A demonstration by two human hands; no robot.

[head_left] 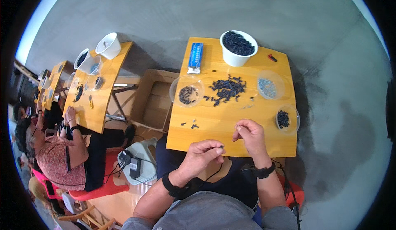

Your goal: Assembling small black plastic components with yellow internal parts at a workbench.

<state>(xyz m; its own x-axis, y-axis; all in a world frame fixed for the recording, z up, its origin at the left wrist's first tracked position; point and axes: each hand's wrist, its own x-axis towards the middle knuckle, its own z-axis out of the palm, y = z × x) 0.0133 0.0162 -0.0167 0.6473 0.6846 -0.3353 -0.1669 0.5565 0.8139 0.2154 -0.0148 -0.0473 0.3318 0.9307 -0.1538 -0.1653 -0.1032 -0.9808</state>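
My left hand (204, 153) pinches a small black cylindrical piece (221, 146) between thumb and forefinger, over the table's near edge. To its right, my right hand (251, 136) is raised with thumb and forefinger pressed together; whatever they hold is too small to make out. Beyond both hands lies a loose pile of small black pieces (228, 90) on the wooden table (231, 137). A clear round tub (187, 90) of dark pieces stands left of the pile. Right of it are a tub of small bluish-grey parts (267, 88) and a tub of black pieces (283, 119).
A white bucket (238, 48) heaped with black pieces stands at the far edge, beside a blue box (195, 58) and a red-black cutter (272, 57). A cardboard box (152, 100) and a grey stool (140, 160) are at left. Another person (62, 156) sits at the neighbouring table (97, 106).
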